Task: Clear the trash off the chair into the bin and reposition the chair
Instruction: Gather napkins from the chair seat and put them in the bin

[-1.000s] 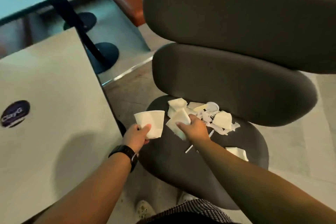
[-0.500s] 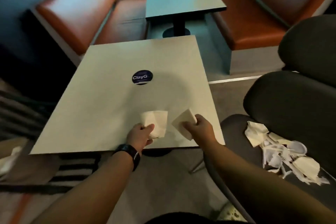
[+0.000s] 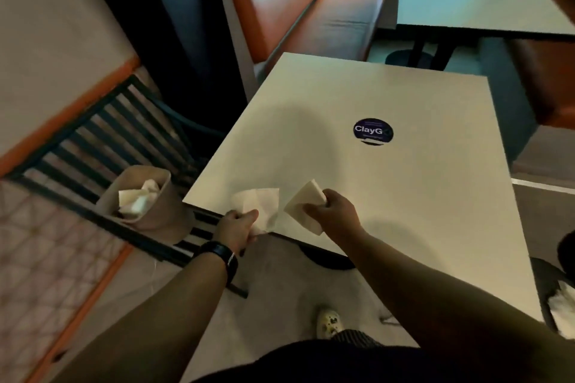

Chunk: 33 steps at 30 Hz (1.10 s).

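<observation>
Holding trash over table edge

Left hand [image 3: 238, 227] grips a crumpled napkin [image 3: 259, 207]; right hand [image 3: 334, 214] pinches a folded napkin [image 3: 303, 208]. Both sit above the table [image 3: 404, 196] near edge. Bin [image 3: 149, 205] stands left of table, holding paper. Chair [image 3: 557, 289] at right of table, partly seen.

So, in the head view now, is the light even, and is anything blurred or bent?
Head view: dim, warm light, with a teal glow at the top; a soft shadow lies on the table; the bin and the floor at the left are motion-blurred; the wide lens bends the table edges.
</observation>
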Motion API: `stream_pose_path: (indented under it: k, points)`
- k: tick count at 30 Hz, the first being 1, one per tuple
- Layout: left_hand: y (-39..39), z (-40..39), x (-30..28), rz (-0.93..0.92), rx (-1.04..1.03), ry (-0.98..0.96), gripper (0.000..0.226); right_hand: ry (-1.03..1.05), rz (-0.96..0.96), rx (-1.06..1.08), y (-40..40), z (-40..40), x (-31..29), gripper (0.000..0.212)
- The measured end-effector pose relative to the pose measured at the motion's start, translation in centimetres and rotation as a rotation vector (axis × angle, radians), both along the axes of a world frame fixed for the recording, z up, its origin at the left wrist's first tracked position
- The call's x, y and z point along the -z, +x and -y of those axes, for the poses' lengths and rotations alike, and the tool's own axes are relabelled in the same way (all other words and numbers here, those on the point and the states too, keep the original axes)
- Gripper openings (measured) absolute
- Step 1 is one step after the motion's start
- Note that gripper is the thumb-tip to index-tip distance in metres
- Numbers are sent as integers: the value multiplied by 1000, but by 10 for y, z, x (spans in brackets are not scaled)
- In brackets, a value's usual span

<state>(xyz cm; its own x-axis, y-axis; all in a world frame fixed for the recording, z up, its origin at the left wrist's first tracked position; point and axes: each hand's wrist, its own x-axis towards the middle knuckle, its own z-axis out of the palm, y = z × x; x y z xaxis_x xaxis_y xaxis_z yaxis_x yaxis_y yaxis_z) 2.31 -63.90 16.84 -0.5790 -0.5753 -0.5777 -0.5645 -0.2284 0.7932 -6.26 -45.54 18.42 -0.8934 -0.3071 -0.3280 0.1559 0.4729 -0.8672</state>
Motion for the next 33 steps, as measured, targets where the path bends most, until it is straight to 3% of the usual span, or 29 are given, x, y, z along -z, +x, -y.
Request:
stream_pose_path:
  k: [6, 11, 18, 25, 31, 33]
  points:
    - [12, 72, 13, 24, -190, 49, 36, 77, -43, -229, -33, 84, -1, 16]
    - [34, 129, 22, -22, -360, 143, 31, 131, -98, -412, -36, 170, -4, 21]
    - [69, 250, 41, 2, -470, 163, 35, 123, -5, -500, -17, 305, 7, 35]
    - [88, 416, 54, 122, -336, 68, 40, 150, 106, -379, 11, 451, 31, 32]
    - [79, 481, 69, 219, -201, -73, 45, 286, -111, -409, 5, 533, 42, 28]
    - [74, 495, 78, 249, -191, -98, 49, 341, -114, -509, 1, 551, 55, 34]
